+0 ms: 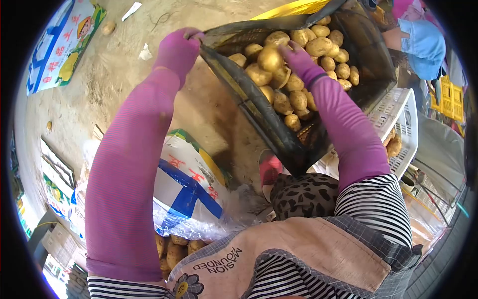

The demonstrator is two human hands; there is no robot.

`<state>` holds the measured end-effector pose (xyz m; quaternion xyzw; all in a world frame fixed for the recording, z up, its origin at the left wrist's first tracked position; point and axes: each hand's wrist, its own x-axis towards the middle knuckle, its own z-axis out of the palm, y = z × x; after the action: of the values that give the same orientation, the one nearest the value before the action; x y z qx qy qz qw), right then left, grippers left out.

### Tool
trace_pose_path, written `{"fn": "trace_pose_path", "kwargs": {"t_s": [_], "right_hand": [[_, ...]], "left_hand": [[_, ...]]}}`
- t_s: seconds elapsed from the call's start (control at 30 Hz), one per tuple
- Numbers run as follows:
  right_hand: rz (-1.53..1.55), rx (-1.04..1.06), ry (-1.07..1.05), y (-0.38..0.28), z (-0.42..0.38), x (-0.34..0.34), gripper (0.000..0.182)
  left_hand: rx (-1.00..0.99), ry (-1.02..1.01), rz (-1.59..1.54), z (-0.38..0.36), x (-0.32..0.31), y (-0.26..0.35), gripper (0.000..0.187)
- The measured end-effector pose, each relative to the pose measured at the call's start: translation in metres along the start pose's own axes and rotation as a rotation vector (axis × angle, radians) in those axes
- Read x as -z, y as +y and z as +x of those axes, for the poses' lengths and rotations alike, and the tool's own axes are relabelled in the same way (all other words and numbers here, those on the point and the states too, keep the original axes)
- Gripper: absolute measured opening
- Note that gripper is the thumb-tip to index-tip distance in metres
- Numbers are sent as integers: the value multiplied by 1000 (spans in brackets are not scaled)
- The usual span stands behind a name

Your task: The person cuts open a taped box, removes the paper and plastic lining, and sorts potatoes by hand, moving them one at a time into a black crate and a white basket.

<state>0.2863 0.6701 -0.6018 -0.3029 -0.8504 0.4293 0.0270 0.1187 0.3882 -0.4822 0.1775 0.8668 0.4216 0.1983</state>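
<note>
My left hand (180, 50), in a purple glove, is closed at the near left corner of a large crate with a black liner (249, 107). Its fingers curl over the liner's edge. Inside the crate lie many potatoes (318, 47), pale yellow-brown and of mixed size. My right hand (301, 62), gloved in purple too, reaches in over the pile. Its fingers press against the side of a large potato (270, 59), which sits higher than those around it. The palm side of this hand is hidden.
A printed white carton (186, 179) with blue tape stands at my left knee, potatoes beside it. Another carton (62, 45) lies at upper left. A loose potato (108, 27) rests on the floor. At right are a white crate (406, 132) and a person's blue sleeve (423, 47).
</note>
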Motion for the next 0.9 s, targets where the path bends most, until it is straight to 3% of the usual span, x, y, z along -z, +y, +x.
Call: {"fn": "trace_pose_path", "kwargs": {"t_s": [0.1, 0.2, 0.3, 0.4, 0.5, 0.57, 0.63, 0.67, 0.73, 0.8, 0.87, 0.9], "right_hand": [[-277, 505, -44, -55, -20, -2, 55], [-444, 809, -49, -108, -31, -20, 55], [-466, 789, 67, -122, -43, -37, 52], [-391, 1051, 204, -136, -49, -36, 47], [-481, 973, 279, -124, -16, -34, 48], [-567, 914, 376, -129, -7, -12, 45], [-220, 614, 595, -91, 22, 0, 41], [-39, 358, 731, -65, 40, -2, 39], [210, -7, 646, -49, 65, 5, 38], [145, -239, 380, -39, 79, 22, 37], [-410, 62, 254, -23, 90, 31, 30], [-568, 107, 231, -25, 98, 36, 23]], "left_hand": [[-12, 43, 191, 0, -13, -21, 22], [-3, 3, 175, 2, -11, -23, 23], [67, -36, 173, 8, -11, -28, 29], [178, -67, 79, 10, -15, -34, 27], [74, -78, 8, -4, -11, -34, 25], [-131, -46, 88, 1, -8, -57, 25], [-158, -18, 99, 5, -11, -70, 24], [-171, -4, 104, 6, -12, -73, 24], [-69, 6, 72, 5, -19, -67, 24], [4, -44, 61, 4, -20, -67, 29], [67, -41, -8, 2, -18, -57, 28], [98, -13, -73, 0, -18, -51, 25]]}}
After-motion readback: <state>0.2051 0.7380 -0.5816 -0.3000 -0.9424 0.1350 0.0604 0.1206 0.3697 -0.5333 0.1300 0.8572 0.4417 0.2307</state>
